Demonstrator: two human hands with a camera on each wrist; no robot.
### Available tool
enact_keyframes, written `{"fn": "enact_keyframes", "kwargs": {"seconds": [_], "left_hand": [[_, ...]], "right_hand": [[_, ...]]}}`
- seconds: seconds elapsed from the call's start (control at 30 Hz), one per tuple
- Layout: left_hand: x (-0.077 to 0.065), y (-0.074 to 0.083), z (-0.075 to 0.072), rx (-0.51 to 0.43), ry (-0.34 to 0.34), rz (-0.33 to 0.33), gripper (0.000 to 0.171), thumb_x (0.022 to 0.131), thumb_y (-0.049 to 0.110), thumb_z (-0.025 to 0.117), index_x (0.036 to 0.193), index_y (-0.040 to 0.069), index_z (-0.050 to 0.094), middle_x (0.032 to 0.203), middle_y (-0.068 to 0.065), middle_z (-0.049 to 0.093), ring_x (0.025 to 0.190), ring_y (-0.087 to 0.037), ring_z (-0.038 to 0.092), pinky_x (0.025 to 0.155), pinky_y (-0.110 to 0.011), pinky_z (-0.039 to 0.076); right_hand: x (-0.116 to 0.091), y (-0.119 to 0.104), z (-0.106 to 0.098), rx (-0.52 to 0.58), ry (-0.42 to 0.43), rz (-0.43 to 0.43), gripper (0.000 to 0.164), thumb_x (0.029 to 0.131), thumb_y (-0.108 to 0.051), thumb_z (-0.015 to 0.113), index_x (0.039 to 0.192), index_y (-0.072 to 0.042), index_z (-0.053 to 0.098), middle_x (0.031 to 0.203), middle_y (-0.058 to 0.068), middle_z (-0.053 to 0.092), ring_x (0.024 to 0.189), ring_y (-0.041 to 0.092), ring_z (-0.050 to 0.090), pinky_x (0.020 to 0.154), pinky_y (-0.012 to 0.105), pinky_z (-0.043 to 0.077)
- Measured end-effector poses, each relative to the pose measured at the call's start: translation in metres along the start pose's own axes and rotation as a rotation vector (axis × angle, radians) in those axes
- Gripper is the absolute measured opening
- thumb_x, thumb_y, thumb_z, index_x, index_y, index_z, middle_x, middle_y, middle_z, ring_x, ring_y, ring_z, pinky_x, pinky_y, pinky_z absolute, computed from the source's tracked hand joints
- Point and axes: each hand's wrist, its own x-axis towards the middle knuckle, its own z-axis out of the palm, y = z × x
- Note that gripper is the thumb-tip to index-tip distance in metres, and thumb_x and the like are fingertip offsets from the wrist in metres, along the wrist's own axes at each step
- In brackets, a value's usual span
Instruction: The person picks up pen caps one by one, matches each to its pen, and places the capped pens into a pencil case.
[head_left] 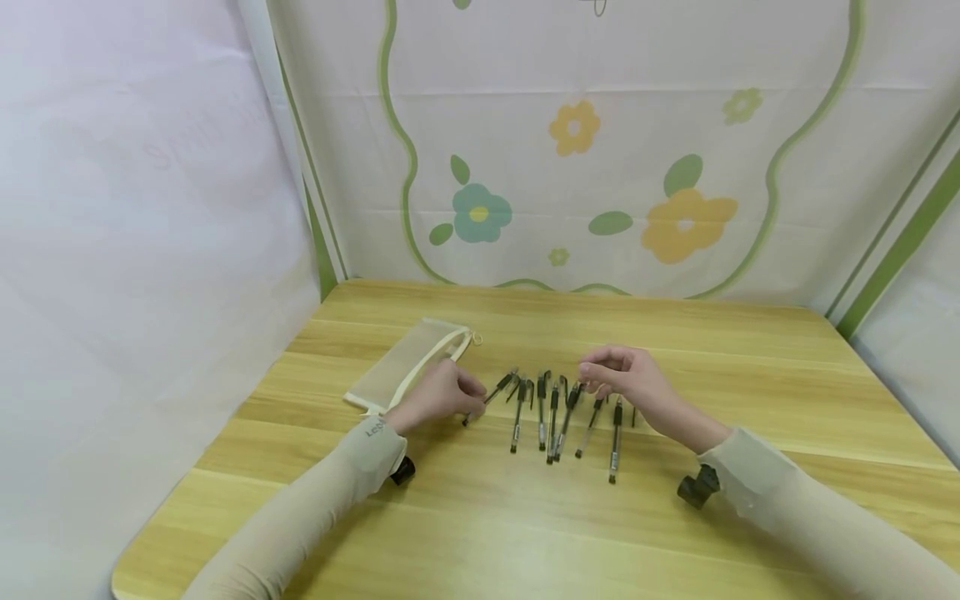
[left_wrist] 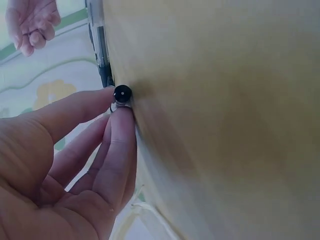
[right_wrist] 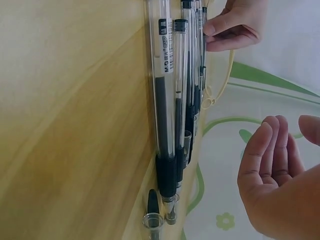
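Observation:
My left hand (head_left: 437,392) pinches the black end of a gel pen (head_left: 501,385) between thumb and fingers. In the left wrist view that round black pen end (left_wrist: 122,93) sits close to the tabletop. Several more clear gel pens with black grips lie in a loose row to its right, among them a pen (head_left: 616,446) near the right end. Loose clear caps with black clips lie by their tips, such as a cap (right_wrist: 152,221). Over the right part of the row my right hand (head_left: 637,382) hovers with fingers loosely bent and nothing in them.
A pale mesh zip pouch (head_left: 401,362) lies on the wooden table (head_left: 480,533), behind and left of my left hand. White fabric walls (head_left: 525,167) with printed flowers stand behind the table and on both sides.

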Motion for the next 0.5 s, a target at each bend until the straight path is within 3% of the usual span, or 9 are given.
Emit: {"fn": "enact_keyframes", "kwargs": {"seconds": [0.13, 0.23, 0.33, 0.5], "left_hand": [[0.002, 0.005, 0.001, 0.088, -0.004, -0.011, 0.015, 0.079, 0.012, 0.083, 0.093, 0.012, 0.079, 0.093, 0.003, 0.074, 0.084, -0.010, 0.067, 0.071, -0.027, 0.057], [0.002, 0.005, 0.002, 0.100, -0.008, -0.008, 0.012, 0.080, 0.011, 0.082, 0.091, 0.013, 0.080, 0.094, 0.002, 0.074, 0.081, -0.010, 0.067, 0.069, -0.026, 0.057], [0.001, 0.003, 0.001, 0.052, -0.013, 0.001, 0.012, 0.080, 0.009, 0.080, 0.092, 0.011, 0.080, 0.092, 0.000, 0.074, 0.075, -0.011, 0.067, 0.066, -0.027, 0.057], [-0.001, -0.002, -0.002, -0.107, -0.032, -0.016, 0.014, 0.081, 0.006, 0.079, 0.096, 0.004, 0.078, 0.090, -0.004, 0.074, 0.070, -0.017, 0.068, 0.061, -0.030, 0.058]], "right_hand": [[0.000, 0.000, -0.003, 0.018, -0.001, 0.012, 0.035, 0.095, -0.026, 0.069, 0.112, 0.004, 0.063, 0.106, 0.033, 0.062, 0.085, 0.039, 0.063, 0.076, 0.051, 0.056], [0.000, -0.001, -0.006, 0.030, 0.000, 0.019, 0.035, 0.095, -0.027, 0.069, 0.112, 0.004, 0.063, 0.103, 0.030, 0.064, 0.083, 0.034, 0.064, 0.076, 0.050, 0.056], [-0.001, -0.001, -0.008, 0.041, 0.002, 0.020, 0.035, 0.096, -0.027, 0.068, 0.111, 0.004, 0.063, 0.101, 0.027, 0.065, 0.082, 0.032, 0.064, 0.077, 0.049, 0.057], [-0.001, -0.001, -0.011, 0.048, 0.001, 0.016, 0.034, 0.096, -0.027, 0.067, 0.110, 0.004, 0.063, 0.098, 0.023, 0.066, 0.082, 0.033, 0.064, 0.076, 0.049, 0.056]]}}
